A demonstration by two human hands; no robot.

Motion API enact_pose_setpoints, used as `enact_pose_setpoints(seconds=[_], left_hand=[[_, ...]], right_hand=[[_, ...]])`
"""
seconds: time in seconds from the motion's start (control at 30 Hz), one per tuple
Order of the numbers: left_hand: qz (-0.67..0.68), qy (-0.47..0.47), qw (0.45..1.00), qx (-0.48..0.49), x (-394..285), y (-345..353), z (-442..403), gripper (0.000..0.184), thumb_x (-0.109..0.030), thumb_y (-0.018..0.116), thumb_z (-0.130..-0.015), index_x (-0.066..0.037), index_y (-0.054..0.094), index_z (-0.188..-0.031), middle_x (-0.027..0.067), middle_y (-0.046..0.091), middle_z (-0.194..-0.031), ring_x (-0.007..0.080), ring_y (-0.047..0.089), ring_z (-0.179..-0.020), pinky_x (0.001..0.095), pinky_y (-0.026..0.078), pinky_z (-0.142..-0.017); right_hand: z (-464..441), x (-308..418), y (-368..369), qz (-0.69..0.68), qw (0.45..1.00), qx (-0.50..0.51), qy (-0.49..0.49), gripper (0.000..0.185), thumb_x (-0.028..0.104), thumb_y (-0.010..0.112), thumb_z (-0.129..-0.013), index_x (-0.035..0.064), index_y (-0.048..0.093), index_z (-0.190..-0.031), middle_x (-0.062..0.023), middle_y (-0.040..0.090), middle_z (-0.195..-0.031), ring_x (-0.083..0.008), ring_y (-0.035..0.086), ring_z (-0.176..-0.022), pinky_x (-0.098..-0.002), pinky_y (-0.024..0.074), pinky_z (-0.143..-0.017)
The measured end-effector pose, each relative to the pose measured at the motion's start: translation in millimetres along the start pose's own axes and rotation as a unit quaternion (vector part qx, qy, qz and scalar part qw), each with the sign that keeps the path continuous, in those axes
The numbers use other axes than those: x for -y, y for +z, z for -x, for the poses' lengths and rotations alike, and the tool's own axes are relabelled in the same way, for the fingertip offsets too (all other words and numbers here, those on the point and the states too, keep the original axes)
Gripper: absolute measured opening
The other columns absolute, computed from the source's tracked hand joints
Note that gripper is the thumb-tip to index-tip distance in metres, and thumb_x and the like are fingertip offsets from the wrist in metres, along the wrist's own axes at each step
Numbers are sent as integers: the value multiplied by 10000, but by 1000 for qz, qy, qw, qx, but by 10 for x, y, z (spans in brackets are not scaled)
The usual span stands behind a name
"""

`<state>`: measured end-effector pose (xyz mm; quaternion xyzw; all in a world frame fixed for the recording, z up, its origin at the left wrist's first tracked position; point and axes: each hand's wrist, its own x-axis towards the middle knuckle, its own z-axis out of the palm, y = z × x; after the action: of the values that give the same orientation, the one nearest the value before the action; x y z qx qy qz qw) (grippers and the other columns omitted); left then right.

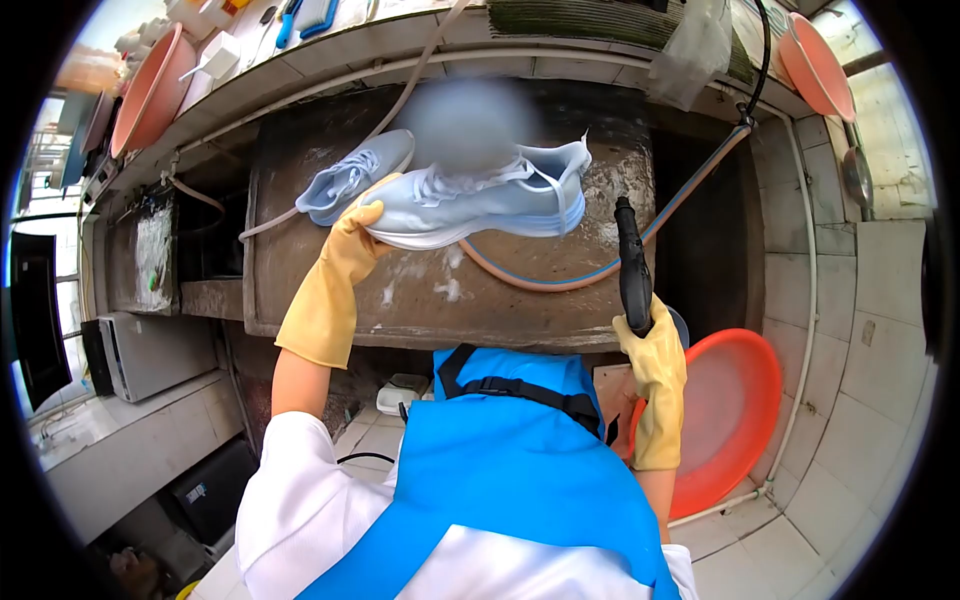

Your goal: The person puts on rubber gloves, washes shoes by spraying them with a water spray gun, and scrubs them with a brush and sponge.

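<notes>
My left hand (350, 245), in a yellow rubber glove, grips the toe end of a light blue-grey shoe (470, 205) with a white sole, held sideways over the dark wet slab (400, 290). Behind it, to the left, a second matching shoe (355, 178) lies on the slab. My right hand (652, 365), gloved too, is wrapped round the grip of a black spray gun (632, 265), whose nozzle points away from me, right of the held shoe. White foam spots the slab. A round blur hides part of the view just above the held shoe.
An orange-blue hose (570, 284) curves over the slab to the right wall. A large red-orange basin (735, 410) stands low at right. Pink basins (155, 90) and brushes (287, 22) are on the back ledge. A plastic bag (690, 60) hangs at the back right.
</notes>
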<state>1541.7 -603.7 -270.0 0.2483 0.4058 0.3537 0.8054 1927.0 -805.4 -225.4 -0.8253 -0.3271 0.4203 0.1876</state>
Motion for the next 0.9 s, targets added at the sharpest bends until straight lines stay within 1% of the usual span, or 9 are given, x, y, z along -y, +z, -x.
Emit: enact_pose_setpoints(seconds=[0.07, 0.1, 0.17, 0.23, 0.3, 0.33, 0.53, 0.73, 0.9], left_hand=[[-5, -7, 1000, -13, 55, -88, -26, 617, -256, 664, -933, -38, 488, -1483, 113, 604, -1433, 253, 601, -1306, 418, 508, -1096], [-3, -6, 1000, -15, 80, -131, -45, 617, -256, 664, -933, -38, 488, -1483, 113, 604, -1433, 253, 601, -1306, 418, 508, -1096], [-25, -38, 998, -41, 71, -126, -71, 572, -291, 680, -931, -34, 547, -1424, 111, 647, -1373, 253, 633, -1263, 417, 503, -1099], [-46, -34, 995, -79, 126, -96, -61, 547, -336, 698, -926, -23, 591, -1362, 112, 677, -1323, 251, 663, -1211, 410, 509, -1083], [-70, -42, 990, -118, 152, -95, -68, 548, -361, 694, -929, -23, 601, -1350, 116, 686, -1302, 244, 677, -1175, 402, 517, -1056], [-78, -41, 990, -106, 148, -83, -51, 539, -382, 686, -937, -28, 612, -1336, 114, 700, -1267, 229, 690, -1140, 378, 548, -989], [-103, -32, 992, -66, 235, -130, -56, 557, -426, 641, -978, -16, 598, -1353, 110, 702, -1250, 198, 703, -1084, 338, 576, -908], [-124, -26, 992, -17, 238, -164, -71, 585, -447, 604, -998, -11, 576, -1387, 117, 695, -1264, 195, 693, -1103, 340, 563, -943], [-139, -59, 988, -32, 277, -306, -143, 566, -461, 577, -1006, -38, 590, -1382, 115, 694, -1276, 199, 680, -1146, 356, 549, -972]], right_hand=[[-11, -44, 43, -3, 1000, 0, -4, 611, 231, 722, -841, 104, 579, -1421, -171, 717, -1132, -312, 694, -1052, -383, 505, -909], [-9, -49, 65, -4, 1000, -21, -16, 467, 217, 718, -838, 88, 616, -1275, -78, 640, -912, -199, 602, -816, -333, 455, -742], [6, -10, 64, -3, 999, -41, -29, 327, 203, 715, -835, 71, 653, -1128, 16, 564, -692, -87, 510, -579, -282, 404, -575], [34, 70, 22, 7, 999, 7, 37, 628, 231, 731, -834, 105, 579, -1430, -92, 696, -886, -202, 678, -784, -347, 512, -788], [21, 28, 52, 7, 1000, 1, 24, 622, 229, 730, -836, 106, 582, -1427, -76, 677, -848, -185, 660, -750, -343, 509, -769], [25, 14, 64, 5, 1000, -8, 12, 616, 226, 729, -838, 106, 585, -1425, -61, 658, -810, -168, 642, -715, -340, 506, -749], [28, 34, 99, 12, 1000, -12, 12, 617, 222, 724, -848, 108, 575, -1436, -63, 667, -825, -177, 659, -745, -345, 509, -760], [21, 63, 78, 31, 999, 4, 25, 625, 234, 713, -857, 110, 562, -1450, -77, 678, -861, -188, 663, -757, -350, 508, -771], [19, 88, 73, 28, 999, 3, 24, 630, 228, 712, -853, 112, 558, -1453, -76, 679, -862, -192, 661, -757, -350, 506, -770]])
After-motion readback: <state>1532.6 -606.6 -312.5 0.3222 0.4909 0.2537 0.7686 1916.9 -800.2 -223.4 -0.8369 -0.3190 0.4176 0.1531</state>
